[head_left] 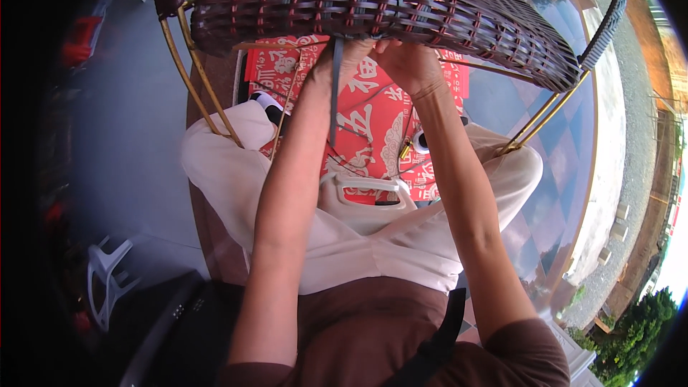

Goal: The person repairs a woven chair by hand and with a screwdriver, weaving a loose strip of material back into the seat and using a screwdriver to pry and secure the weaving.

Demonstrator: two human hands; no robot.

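Observation:
A dark brown woven wicker chair [380, 3] with reddish strands stands tipped before me, its gold metal legs [208, 93] reaching down by my knees. Both hands are at the lower edge of the weave, close together. My left hand [352, 56] reaches up under that edge, its fingers hidden. Beside it, my right hand [410, 66] is bent inward with its fingers curled against the weave; what they grip is hidden. A flat dark strip [336, 93] hangs from the edge in front of my left wrist.
Below the chair lies a red sheet [358, 115] with pale printing, crossed by thin dark strands. A small gold-tipped tool [405, 150] rests on it. Between my legs is a cream plastic stool [369, 208]. A white plastic chair [107, 279] stands left on grey floor.

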